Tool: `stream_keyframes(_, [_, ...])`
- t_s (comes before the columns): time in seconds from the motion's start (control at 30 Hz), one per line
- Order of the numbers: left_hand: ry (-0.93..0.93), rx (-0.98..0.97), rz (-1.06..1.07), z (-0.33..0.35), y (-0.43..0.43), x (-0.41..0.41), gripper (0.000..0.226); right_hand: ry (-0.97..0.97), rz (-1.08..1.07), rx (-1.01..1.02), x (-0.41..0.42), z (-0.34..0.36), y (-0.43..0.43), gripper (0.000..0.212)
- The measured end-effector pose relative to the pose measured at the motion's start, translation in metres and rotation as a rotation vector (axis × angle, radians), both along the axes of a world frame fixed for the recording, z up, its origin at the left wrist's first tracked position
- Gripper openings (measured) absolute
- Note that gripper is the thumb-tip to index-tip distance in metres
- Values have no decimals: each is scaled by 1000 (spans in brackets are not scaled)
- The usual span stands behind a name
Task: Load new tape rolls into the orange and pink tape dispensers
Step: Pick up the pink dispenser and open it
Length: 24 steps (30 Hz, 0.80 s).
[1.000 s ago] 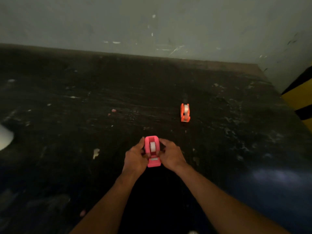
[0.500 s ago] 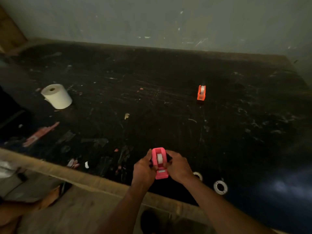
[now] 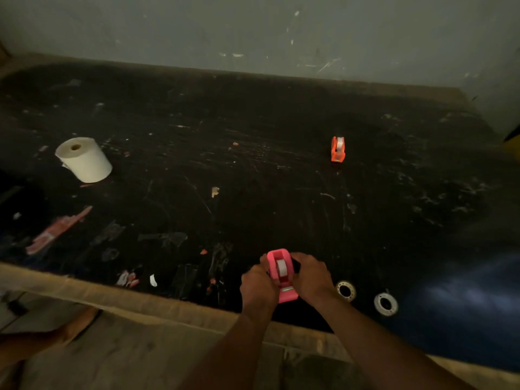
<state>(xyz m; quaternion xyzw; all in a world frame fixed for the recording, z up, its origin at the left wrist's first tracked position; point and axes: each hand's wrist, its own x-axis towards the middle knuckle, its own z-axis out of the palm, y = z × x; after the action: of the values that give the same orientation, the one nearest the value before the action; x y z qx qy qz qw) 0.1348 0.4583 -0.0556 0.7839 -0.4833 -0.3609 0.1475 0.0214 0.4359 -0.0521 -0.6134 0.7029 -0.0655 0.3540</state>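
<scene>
The pink tape dispenser point(image 3: 282, 277) stands near the front edge of the dark table point(image 3: 253, 170), with a white tape roll seated in it. My left hand point(image 3: 257, 285) grips its left side and my right hand point(image 3: 311, 277) grips its right side. The orange tape dispenser point(image 3: 338, 149) stands farther back to the right, also with a white roll in it, untouched. Two small tape rings point(image 3: 345, 290) point(image 3: 385, 304) lie flat on the table just right of my right wrist.
A big white paper roll point(image 3: 83, 159) lies at the left of the table. Pink and white scraps point(image 3: 56, 230) litter the front left. A wooden ledge point(image 3: 98, 294) runs along the table's front edge. A grey wall rises behind.
The view has pulled back and swung left, which reveals the paper roll, the scraps and the two rings. Both hands have stayed on the pink dispenser throughout.
</scene>
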Motion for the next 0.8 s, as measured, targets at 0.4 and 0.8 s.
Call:
stream_keyframes(0.4, [-30,-75,-17,-1,2,2,37,15,230,17,1,28,6,47])
stream_keyframes(0.8, [-75,-23,-33,15,-4,-2,43,-33,255,-42,-11,45,-8,39])
